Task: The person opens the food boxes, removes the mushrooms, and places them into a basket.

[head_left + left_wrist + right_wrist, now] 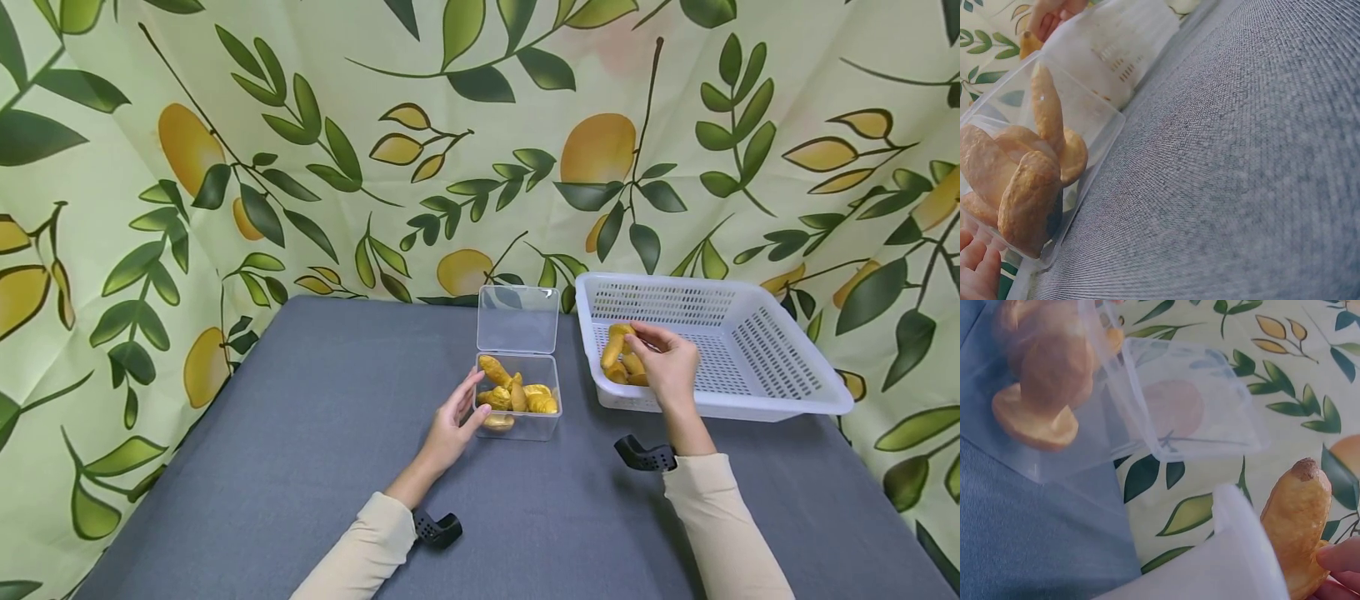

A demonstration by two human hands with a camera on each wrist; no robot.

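A clear plastic box [536, 427] with its lid [517, 320] raised holds several golden-brown, bread-like pieces [542, 400]. My left hand [452, 421] rests against the box's left side, fingers fairly straight and thumb near the front corner. In the left wrist view the fingertips [985, 265] meet the clear wall. Over the left end of a white perforated basket [757, 404], my right hand [670, 367] pinches an elongated bread-like piece [1294, 531] with a dark brown tip. More such pieces [632, 364] lie below that hand in the basket, partly hidden by it.
A grey cloth-covered table [337, 400] lies under everything. The basket stands right of the box, a narrow gap between them. Behind the table hangs a leaf-and-fruit print curtain [315, 225]. Black wrist mounts [438, 530] sit on both forearms.
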